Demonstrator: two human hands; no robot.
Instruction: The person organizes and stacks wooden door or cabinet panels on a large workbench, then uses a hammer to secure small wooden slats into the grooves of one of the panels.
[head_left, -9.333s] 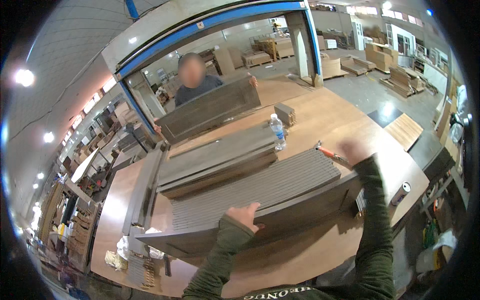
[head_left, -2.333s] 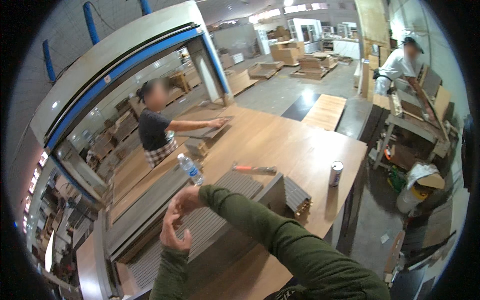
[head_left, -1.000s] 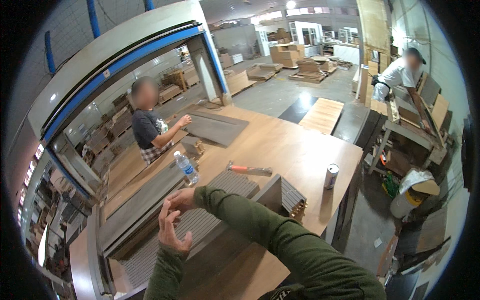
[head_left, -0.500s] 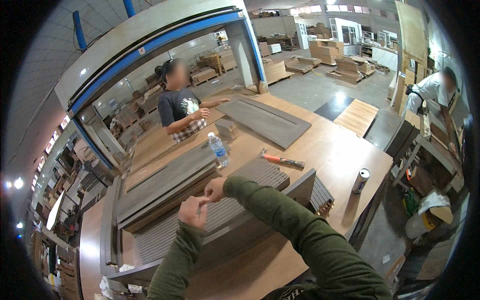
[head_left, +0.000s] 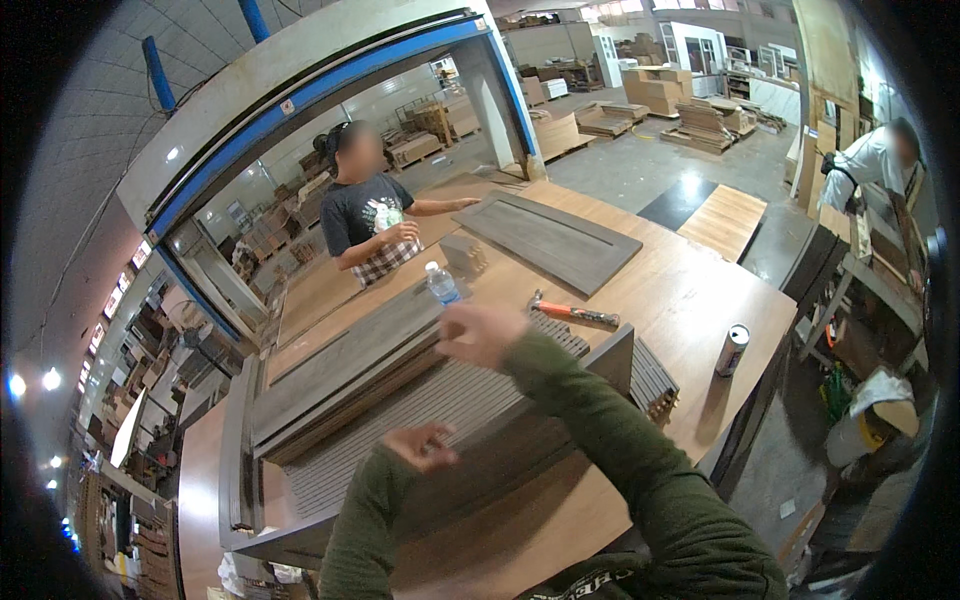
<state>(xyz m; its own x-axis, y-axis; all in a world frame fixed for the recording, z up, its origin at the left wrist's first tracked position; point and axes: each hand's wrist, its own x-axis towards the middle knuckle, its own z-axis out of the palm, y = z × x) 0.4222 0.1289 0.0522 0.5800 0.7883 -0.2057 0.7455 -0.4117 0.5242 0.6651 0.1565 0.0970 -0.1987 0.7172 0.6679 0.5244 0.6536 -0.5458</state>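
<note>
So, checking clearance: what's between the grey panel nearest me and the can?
In the head view, a small stack of grey strips beside the grey panel, then tabletop up to the can.

A: ok, what's the count on this bench?
B: One left hand [head_left: 423, 447] at seven o'clock, one right hand [head_left: 480, 335] near centre. One water bottle [head_left: 441, 284] at ten, one hammer [head_left: 575, 312] and one drinks can [head_left: 732, 350] around three.
A: People, panels?
B: Two co-workers [head_left: 360, 215], ten and past two. One flat framed panel [head_left: 550, 240] toward two. Grey slats [head_left: 440, 398]? lol, too fine to count.
</note>
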